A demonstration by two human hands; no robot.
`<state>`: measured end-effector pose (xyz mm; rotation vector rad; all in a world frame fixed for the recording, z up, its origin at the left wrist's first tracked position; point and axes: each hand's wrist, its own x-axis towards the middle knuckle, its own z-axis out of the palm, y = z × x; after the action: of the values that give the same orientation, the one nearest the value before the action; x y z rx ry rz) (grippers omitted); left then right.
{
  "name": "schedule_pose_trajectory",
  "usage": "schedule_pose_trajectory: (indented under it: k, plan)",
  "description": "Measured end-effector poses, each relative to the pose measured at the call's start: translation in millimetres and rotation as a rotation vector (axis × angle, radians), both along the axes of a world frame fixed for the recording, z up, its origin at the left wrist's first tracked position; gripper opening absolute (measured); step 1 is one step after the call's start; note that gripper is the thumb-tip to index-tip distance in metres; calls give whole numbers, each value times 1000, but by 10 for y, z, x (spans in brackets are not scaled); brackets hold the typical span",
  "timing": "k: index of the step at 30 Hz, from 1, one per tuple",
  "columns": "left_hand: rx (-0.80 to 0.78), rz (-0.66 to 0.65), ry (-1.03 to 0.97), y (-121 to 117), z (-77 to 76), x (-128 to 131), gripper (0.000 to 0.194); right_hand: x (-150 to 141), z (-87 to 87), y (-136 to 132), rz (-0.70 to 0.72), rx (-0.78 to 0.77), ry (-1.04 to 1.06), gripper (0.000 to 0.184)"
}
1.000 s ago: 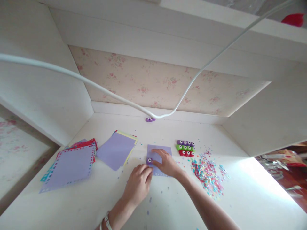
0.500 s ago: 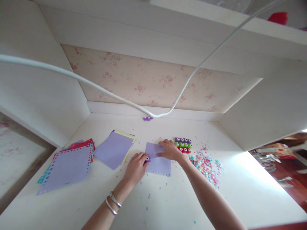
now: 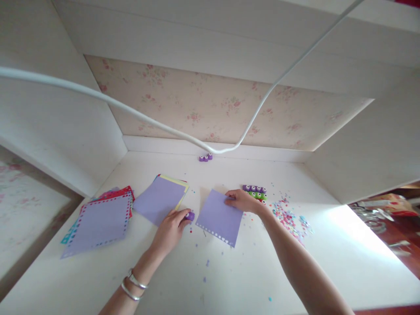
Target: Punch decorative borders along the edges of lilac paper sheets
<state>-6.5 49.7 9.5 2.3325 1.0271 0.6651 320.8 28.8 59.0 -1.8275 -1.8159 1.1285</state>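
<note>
Two grips | left fingers [image 3: 179, 213] clamp punch [image 3: 190, 216] | right fingers [image 3: 233, 194] pinch lilac sheet [image 3: 219, 218] by edge | apart from stack [image 3: 161, 196]

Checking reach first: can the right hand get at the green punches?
Probably yes: the green punches sit close beside the right hand, mostly uncovered, though it pinches the purple sheet and might need freeing.

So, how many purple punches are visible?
8: one purple punch in the left hand, four lined up near the right hand, three near the back wall. More may be hidden.
</note>
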Motion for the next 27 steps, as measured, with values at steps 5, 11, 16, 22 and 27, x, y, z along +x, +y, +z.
schedule_pose_trajectory:
  k: [5,11,16,22,27]
  plan:
    - [6,-24,4,0,-13,0,29,42,-93,-37,-42,-140,215,30]
    - [24,-37,18,-21,-1,15,29,-45,-100,-54,-85,-230,350,32]
    - [53,-64,37,-28,34,34,28,-87,-50,-38,-112,-249,362,27]
    - [114,-46,112,-79,125,57,32,-82,-113,-59,-117,-246,320,25]
    - [127,-82,171,-123,164,44,46,-57,-163,-85,-99,-244,302,23]
